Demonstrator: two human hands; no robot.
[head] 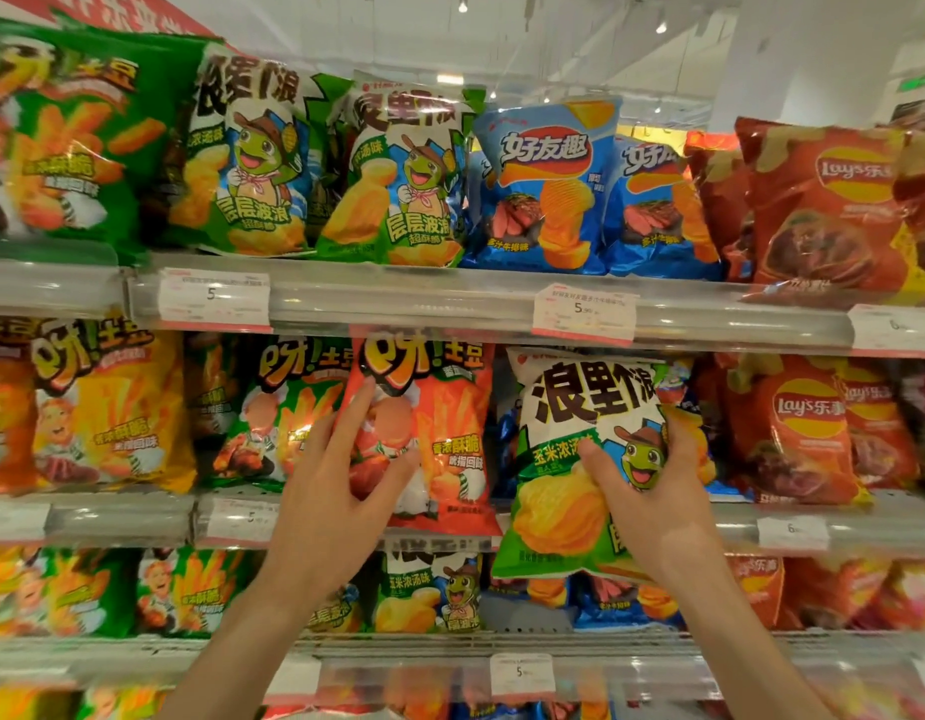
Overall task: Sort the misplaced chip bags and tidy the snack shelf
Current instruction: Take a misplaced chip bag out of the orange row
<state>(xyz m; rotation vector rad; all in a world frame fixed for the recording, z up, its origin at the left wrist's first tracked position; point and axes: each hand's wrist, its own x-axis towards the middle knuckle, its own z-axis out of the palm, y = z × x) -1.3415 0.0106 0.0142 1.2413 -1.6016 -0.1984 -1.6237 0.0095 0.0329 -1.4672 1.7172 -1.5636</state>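
My right hand (652, 491) grips a white-and-green chip bag with a cartoon frog (569, 459), held in front of the middle shelf where blue bags sit behind it. My left hand (341, 480) rests with spread fingers on an orange-red chip bag (445, 433) standing on the middle shelf; thumb and fingers press its front. Matching white-and-green frog bags (398, 174) stand on the top shelf, left of centre.
Blue chip bags (548, 189) stand on the top shelf right of the frog bags, red Lay's bags (824, 210) at far right on both shelves. Green and yellow bags (112, 407) fill the left. Price-tag rails (580, 314) edge each shelf. More bags sit below.
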